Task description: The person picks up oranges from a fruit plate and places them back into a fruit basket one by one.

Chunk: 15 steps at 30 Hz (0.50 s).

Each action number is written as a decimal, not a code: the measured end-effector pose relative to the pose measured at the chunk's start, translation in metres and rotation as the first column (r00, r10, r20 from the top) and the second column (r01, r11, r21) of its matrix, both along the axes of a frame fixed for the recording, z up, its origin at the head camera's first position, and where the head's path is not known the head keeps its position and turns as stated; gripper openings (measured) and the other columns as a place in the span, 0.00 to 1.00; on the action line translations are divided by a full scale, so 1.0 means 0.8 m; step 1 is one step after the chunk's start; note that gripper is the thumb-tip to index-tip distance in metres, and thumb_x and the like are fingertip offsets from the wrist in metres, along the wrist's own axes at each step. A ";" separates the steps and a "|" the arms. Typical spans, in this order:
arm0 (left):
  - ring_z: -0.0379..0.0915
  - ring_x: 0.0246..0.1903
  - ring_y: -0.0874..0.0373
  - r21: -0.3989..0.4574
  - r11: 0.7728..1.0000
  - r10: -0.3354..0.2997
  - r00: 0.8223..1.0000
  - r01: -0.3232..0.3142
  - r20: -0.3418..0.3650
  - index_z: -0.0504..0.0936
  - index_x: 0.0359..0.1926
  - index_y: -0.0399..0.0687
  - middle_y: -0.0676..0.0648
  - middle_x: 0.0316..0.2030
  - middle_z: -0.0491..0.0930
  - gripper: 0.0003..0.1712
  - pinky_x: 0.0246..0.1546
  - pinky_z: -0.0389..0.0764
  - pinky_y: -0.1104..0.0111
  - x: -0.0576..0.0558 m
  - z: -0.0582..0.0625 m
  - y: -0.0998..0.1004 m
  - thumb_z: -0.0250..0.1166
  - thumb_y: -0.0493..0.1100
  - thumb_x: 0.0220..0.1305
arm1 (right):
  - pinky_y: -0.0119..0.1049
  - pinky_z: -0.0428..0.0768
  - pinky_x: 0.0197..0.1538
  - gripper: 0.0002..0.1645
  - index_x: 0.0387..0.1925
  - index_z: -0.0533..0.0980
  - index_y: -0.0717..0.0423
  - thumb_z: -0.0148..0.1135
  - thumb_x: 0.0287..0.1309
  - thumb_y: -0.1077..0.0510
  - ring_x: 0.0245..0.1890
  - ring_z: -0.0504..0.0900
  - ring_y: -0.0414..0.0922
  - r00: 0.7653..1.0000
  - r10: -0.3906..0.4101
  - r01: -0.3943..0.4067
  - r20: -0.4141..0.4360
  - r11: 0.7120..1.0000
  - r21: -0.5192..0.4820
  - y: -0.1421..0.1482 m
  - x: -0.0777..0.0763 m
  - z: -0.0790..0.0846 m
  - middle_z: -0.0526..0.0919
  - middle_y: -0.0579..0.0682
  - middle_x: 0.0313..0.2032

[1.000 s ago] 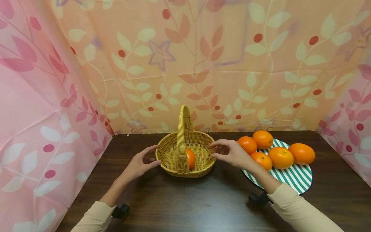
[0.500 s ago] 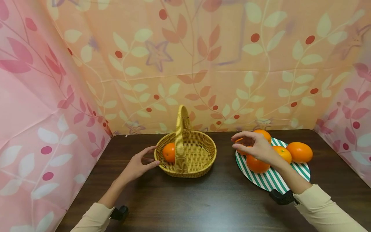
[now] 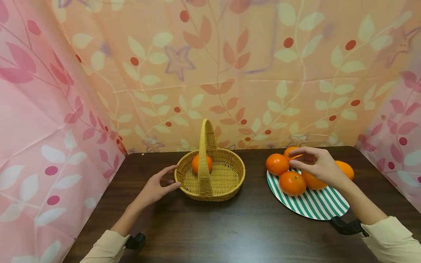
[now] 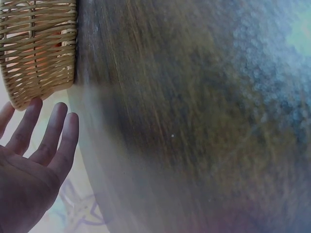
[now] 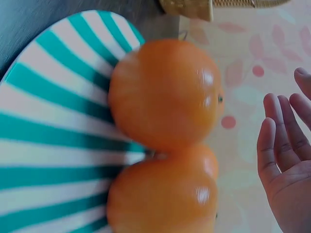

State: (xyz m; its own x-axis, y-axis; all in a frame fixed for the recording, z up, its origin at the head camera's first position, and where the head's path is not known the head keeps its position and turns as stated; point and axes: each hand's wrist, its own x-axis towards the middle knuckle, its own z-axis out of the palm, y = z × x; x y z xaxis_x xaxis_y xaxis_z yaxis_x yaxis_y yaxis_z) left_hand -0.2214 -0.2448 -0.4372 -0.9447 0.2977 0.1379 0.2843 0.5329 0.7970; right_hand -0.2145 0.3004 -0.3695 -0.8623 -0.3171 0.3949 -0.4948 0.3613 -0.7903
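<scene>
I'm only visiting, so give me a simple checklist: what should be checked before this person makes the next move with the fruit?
1. Basket stands upright on the table: ok.
2. Space in the basket: ok; one orange fruit lies inside, partly behind the handle, and the right half is bare.
3. Left hand at the basket's left rim: ok; how firmly it steadies it, cannot tell.
4. More fruits to pick: ok; several lie on the striped mat.
5. Next fruit in the right hand: not ok; it is over the mat's fruits, holding nothing.
</scene>
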 end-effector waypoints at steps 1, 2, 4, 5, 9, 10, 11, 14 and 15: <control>0.81 0.49 0.43 0.001 1.000 0.001 1.000 -0.001 0.000 0.69 0.73 0.52 0.37 0.64 0.73 0.39 0.44 0.84 0.52 0.000 0.000 0.000 0.73 0.51 0.65 | 0.33 0.84 0.43 0.16 0.52 0.81 0.66 0.68 0.62 0.71 0.42 0.87 0.47 1.000 -0.010 0.010 -0.001 1.000 0.001 0.004 0.001 0.000 0.85 0.59 0.47; 0.81 0.49 0.43 0.000 1.000 0.001 1.000 -0.001 0.000 0.69 0.73 0.53 0.37 0.64 0.72 0.39 0.44 0.84 0.52 0.000 0.000 -0.001 0.73 0.51 0.65 | 0.32 0.84 0.43 0.16 0.51 0.81 0.66 0.68 0.62 0.71 0.42 0.87 0.47 1.000 -0.024 0.024 -0.005 1.000 0.007 0.009 0.002 -0.001 0.86 0.57 0.47; 0.82 0.49 0.44 -0.001 1.000 0.001 1.000 -0.001 -0.001 0.70 0.73 0.53 0.37 0.64 0.72 0.39 0.44 0.84 0.52 0.000 0.000 -0.001 0.73 0.51 0.65 | 0.29 0.82 0.45 0.16 0.52 0.81 0.66 0.68 0.62 0.71 0.42 0.87 0.45 0.998 -0.056 0.056 -0.018 0.998 0.036 0.019 0.005 -0.001 0.86 0.54 0.47; 0.82 0.49 0.44 -0.002 1.000 0.000 1.000 0.000 -0.002 0.70 0.73 0.53 0.37 0.64 0.73 0.39 0.45 0.84 0.52 0.000 0.000 -0.001 0.73 0.51 0.65 | 0.28 0.82 0.45 0.16 0.52 0.81 0.65 0.69 0.62 0.70 0.42 0.86 0.43 0.997 -0.075 0.076 -0.025 0.996 0.055 0.025 0.007 -0.001 0.86 0.54 0.47; 0.82 0.49 0.45 -0.002 1.000 -0.002 1.000 0.002 -0.003 0.70 0.73 0.53 0.38 0.63 0.73 0.38 0.45 0.83 0.52 0.000 -0.001 -0.001 0.73 0.51 0.65 | 0.24 0.81 0.44 0.17 0.53 0.81 0.64 0.70 0.63 0.67 0.41 0.85 0.38 0.986 -0.164 0.166 -0.026 0.981 0.102 0.051 0.015 0.001 0.86 0.50 0.46; 0.82 0.49 0.45 -0.002 1.000 -0.003 1.000 0.003 -0.005 0.70 0.73 0.53 0.38 0.63 0.73 0.38 0.45 0.83 0.52 0.000 -0.001 -0.001 0.73 0.51 0.65 | 0.23 0.80 0.43 0.16 0.52 0.81 0.64 0.70 0.62 0.67 0.41 0.85 0.37 0.982 -0.187 0.188 -0.025 0.976 0.105 0.058 0.016 0.001 0.86 0.49 0.45; 0.82 0.49 0.45 -0.003 1.000 -0.004 1.000 0.004 -0.008 0.70 0.73 0.53 0.38 0.63 0.73 0.39 0.46 0.83 0.52 0.000 -0.001 -0.001 0.73 0.51 0.65 | 0.23 0.80 0.43 0.16 0.52 0.81 0.64 0.70 0.62 0.67 0.41 0.85 0.36 0.978 -0.209 0.209 -0.018 0.972 0.104 0.066 0.018 0.002 0.87 0.48 0.45; 0.82 0.48 0.45 -0.002 1.000 -0.006 1.000 0.006 -0.011 0.70 0.73 0.52 0.39 0.63 0.73 0.39 0.46 0.83 0.52 -0.001 -0.001 -0.001 0.73 0.51 0.65 | 0.21 0.79 0.43 0.17 0.53 0.81 0.65 0.69 0.63 0.68 0.41 0.84 0.32 0.964 -0.265 0.264 -0.006 0.959 0.107 0.089 0.019 0.001 0.87 0.43 0.44; 0.82 0.48 0.45 -0.001 1.000 -0.005 1.000 0.005 -0.011 0.70 0.73 0.52 0.38 0.63 0.73 0.39 0.46 0.83 0.52 -0.001 -0.001 -0.001 0.73 0.51 0.65 | 0.20 0.78 0.43 0.17 0.53 0.80 0.65 0.69 0.63 0.68 0.41 0.84 0.30 0.960 -0.279 0.278 -0.007 0.954 0.113 0.097 0.020 0.000 0.87 0.41 0.44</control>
